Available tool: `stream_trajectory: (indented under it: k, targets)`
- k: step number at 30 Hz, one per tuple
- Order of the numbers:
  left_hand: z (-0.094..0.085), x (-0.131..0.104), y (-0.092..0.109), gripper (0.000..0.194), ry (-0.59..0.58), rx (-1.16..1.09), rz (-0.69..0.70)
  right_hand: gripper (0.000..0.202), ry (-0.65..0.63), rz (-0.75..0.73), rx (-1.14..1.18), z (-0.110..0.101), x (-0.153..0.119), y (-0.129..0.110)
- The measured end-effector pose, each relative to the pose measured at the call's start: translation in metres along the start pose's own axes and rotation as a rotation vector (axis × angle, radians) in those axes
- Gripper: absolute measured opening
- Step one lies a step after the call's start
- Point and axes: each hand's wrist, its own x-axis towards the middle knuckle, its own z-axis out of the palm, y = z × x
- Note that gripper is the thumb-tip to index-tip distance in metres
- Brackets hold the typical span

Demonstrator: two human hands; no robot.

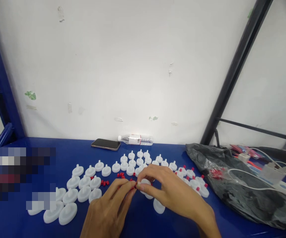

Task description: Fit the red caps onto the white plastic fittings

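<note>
My left hand (110,205) comes in from the bottom, its fingers pinched together around a small red cap (136,186) that is mostly hidden. My right hand (166,188) meets it fingertip to fingertip. A white round disc-shaped piece with a nozzle (146,182) sits between my right thumb and index finger, partly covered by them. Just below that hand lies another white disc (159,206). Several loose red caps (105,182) are scattered on the blue table left of my fingers.
Many white nozzle discs (70,196) stand across the blue table (46,228). To the right, several discs bear red tips (191,172). A phone (105,144) and a plastic bottle (135,139) lie by the wall. A black plastic bag (232,201), cables and a power strip (285,188) occupy the right.
</note>
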Motion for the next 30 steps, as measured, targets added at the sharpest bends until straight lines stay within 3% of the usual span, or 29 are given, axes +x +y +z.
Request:
stream_trajectory:
  k: [4,14,22,30]
  targets:
    - [-0.001,0.004,0.001,0.026,0.031,0.038,0.022,0.011,-0.005,0.031,-0.002,0.004,0.002,0.003]
    - [-0.002,0.006,0.003,0.034,-0.023,0.067,0.027,0.017,0.013,0.043,0.021,0.009,0.003,0.0]
    - [-0.002,0.005,0.002,0.036,-0.03,0.101,0.036,0.064,-0.056,0.123,0.199,0.013,-0.001,0.004]
    - [-0.002,0.007,0.001,0.028,0.098,0.039,0.062,0.047,-0.033,0.038,0.187,0.006,-0.005,-0.007]
